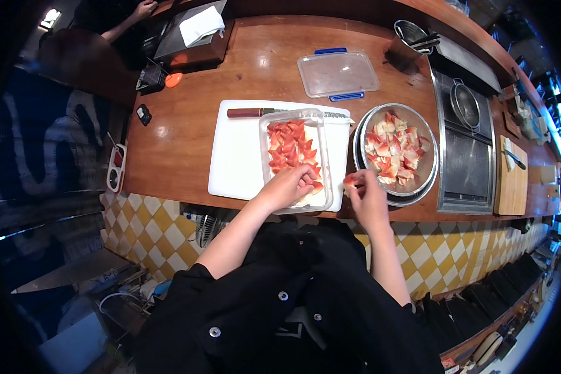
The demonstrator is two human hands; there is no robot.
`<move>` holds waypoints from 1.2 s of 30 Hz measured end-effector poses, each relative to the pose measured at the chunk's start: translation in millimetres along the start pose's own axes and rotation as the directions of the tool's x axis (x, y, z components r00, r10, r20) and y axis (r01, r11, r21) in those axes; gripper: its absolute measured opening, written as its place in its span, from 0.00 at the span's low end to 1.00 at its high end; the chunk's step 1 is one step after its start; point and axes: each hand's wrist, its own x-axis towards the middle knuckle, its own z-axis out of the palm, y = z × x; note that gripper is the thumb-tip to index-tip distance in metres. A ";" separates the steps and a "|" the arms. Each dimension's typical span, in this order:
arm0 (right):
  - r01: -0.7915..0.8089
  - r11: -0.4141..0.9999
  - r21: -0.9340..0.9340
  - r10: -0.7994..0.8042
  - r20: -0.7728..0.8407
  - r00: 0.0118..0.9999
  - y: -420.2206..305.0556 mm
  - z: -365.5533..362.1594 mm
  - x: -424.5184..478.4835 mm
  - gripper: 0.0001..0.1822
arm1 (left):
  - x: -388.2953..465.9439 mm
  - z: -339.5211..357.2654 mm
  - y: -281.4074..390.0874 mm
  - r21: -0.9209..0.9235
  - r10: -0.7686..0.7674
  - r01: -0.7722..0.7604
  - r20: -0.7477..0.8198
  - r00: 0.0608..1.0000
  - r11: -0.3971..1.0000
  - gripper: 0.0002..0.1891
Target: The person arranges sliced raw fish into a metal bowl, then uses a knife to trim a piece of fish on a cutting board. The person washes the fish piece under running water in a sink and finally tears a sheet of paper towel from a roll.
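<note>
My left hand (pixel 292 187) is inside a clear plastic container (pixel 328 187), its bent fingertips touching a red-tipped surf clam piece (pixel 317 188). Whether they grip it is hard to tell. Overlapping rows of red surf clam pieces (pixel 287 145) fill much of the container, which sits on a white cutting board (pixel 236 159). Between the container and a metal strainer bowl (pixel 427 161), my right hand (pixel 370 198) pinches another surf clam piece (pixel 349 181) in its fingers. Loose red-and-white clam pieces (pixel 395 147) are heaped in that bowl, nested in a wider metal bowl (pixel 399 202).
A knife (pixel 250 112) lies across the board's far side, its blade partly behind the container. Beyond are a clear lid with blue clips (pixel 339 74) and a metal pot with utensils (pixel 409 39). A recessed metal sink (pixel 467 173) lies rightward. Another person's hand (pixel 145 8) shows far left.
</note>
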 end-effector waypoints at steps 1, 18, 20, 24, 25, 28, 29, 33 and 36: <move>0.043 0.999 0.003 -0.043 -0.009 0.999 13.3 16.1 -0.6 0.12 | 1.9 -1.5 -3.8 0.005 0.019 -0.019 0.009 1.000 1.000 0.10; -0.107 0.960 -0.257 0.108 -0.012 0.994 -18.8 -76.6 19.7 0.17 | -15.6 -22.6 25.0 -0.474 -0.094 -0.003 -0.180 0.979 0.881 0.06; -0.061 0.909 -0.413 0.052 -0.033 0.998 29.3 -105.6 47.0 0.15 | -6.7 -16.4 35.8 -0.473 -0.088 -0.025 -0.216 0.973 0.881 0.06; 0.092 0.857 -0.506 0.003 0.183 0.983 65.1 -115.3 76.4 0.11 | 3.7 -1.2 54.3 -0.486 -0.101 -0.058 -0.295 0.950 0.872 0.12; 0.147 0.849 -0.508 -0.036 0.221 0.975 68.9 -113.3 80.5 0.12 | 5.7 4.0 60.3 -0.489 -0.098 -0.078 -0.324 0.941 0.868 0.14; 0.160 0.887 -0.433 -0.050 0.256 0.965 78.8 -123.0 91.8 0.11 | 13.8 18.7 71.8 -0.538 -0.096 -0.134 -0.378 0.921 0.832 0.18; 0.163 0.900 -0.403 -0.048 0.281 0.958 82.3 -128.1 95.1 0.11 | 16.2 23.9 74.1 -0.537 -0.106 -0.118 -0.368 0.924 0.835 0.18; 0.027 0.990 -0.137 0.023 0.354 0.935 77.0 -149.6 103.9 0.08 | 22.6 41.5 85.0 -0.527 -0.111 -0.124 -0.392 0.913 0.841 0.17; -0.086 0.942 0.325 -0.035 0.350 0.936 67.9 -152.8 104.3 0.09 | 37.7 52.6 82.4 -0.528 -0.130 -0.092 -0.368 0.921 0.844 0.15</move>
